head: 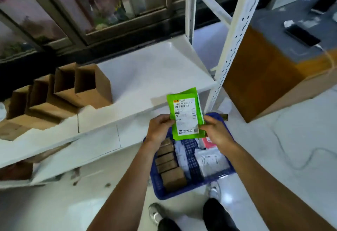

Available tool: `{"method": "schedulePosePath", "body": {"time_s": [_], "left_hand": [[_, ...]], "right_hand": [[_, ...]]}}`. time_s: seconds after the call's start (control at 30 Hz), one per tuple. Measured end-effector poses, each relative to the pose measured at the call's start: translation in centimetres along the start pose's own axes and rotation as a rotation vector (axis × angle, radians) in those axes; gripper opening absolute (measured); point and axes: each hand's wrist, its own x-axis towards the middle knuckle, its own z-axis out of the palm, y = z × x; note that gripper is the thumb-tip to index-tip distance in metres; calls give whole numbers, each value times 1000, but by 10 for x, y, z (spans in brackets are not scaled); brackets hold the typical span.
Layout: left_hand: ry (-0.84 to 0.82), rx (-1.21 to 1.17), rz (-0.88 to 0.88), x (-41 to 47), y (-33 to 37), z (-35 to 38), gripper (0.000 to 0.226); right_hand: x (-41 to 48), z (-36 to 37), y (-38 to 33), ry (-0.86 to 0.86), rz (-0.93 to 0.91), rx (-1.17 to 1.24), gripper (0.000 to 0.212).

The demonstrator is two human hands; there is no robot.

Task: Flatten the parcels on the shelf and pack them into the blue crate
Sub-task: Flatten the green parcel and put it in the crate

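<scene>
White shelf (155,72) holds cardboard boxes (73,92) at its left; off its near edge, left hand (160,126) and right hand (216,130) pinch a green parcel (186,114) by its sides above the blue crate (160,193).

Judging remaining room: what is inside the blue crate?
Blue crate: a row of brown boxes along its left side, white parcels on the right, a red parcel beyond them. The green parcel, held by the left hand and right hand, hides its far end.
</scene>
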Motion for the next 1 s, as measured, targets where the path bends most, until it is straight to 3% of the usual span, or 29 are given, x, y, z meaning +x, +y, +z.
{"method": "schedulePosePath", "body": {"time_s": [0.17, 0.43, 0.57, 0.83, 1.0], "left_hand": [[-103, 93, -110, 18, -54, 42, 16], [-181, 167, -242, 57, -142, 103, 9], [-170, 145, -340, 88, -197, 135, 15], [-154, 96, -489, 164, -326, 198, 11], [-147, 58, -544, 214, -402, 245, 18]], "right_hand": [[2, -33, 48, 65, 116, -19, 45], [40, -75, 146, 190, 357, 122, 30], [63, -95, 204, 217, 463, 272, 16], [145, -122, 329, 322, 576, 480, 17], [208, -136, 406, 299, 651, 385, 17]]}}
